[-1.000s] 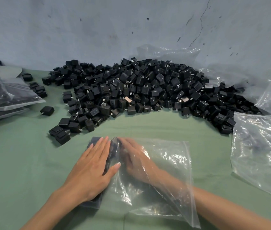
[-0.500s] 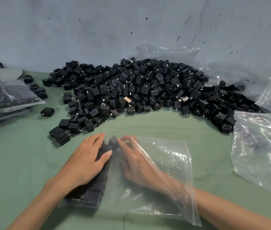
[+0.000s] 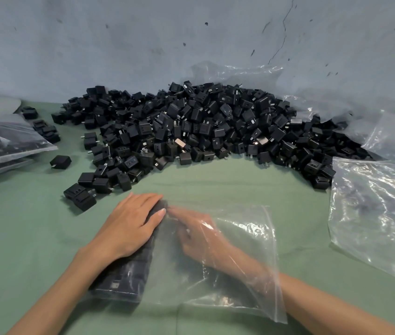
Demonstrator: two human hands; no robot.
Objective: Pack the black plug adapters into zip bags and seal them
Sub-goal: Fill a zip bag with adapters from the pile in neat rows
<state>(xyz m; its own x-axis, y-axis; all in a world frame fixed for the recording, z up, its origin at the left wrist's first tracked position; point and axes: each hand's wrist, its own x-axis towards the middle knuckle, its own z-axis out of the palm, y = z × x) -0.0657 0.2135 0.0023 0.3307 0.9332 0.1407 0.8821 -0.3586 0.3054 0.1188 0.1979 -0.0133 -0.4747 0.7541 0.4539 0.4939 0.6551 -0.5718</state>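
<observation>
A clear zip bag (image 3: 247, 257) lies flat on the green table in front of me, its zip edge on the right. A row of black adapters (image 3: 128, 276) fills its left end. My left hand (image 3: 128, 226) rests on top of that row from outside the bag, fingers slightly bent over it. My right hand (image 3: 191, 230) is inside the bag, seen through the plastic, fingers straight and touching the adapters near the far corner. A big heap of loose black plug adapters (image 3: 203, 131) lies behind.
Filled bags (image 3: 3, 141) are stacked at the left edge. A pile of clear plastic bags (image 3: 375, 213) lies at the right, with more plastic sheeting (image 3: 385, 131) behind the heap. A few loose adapters (image 3: 80, 197) sit near my left hand. The wall (image 3: 143, 39) closes the back.
My left hand slid back toward me along the row of adapters. The right hand stayed inside the bag, shifting slightly against the adapters.
</observation>
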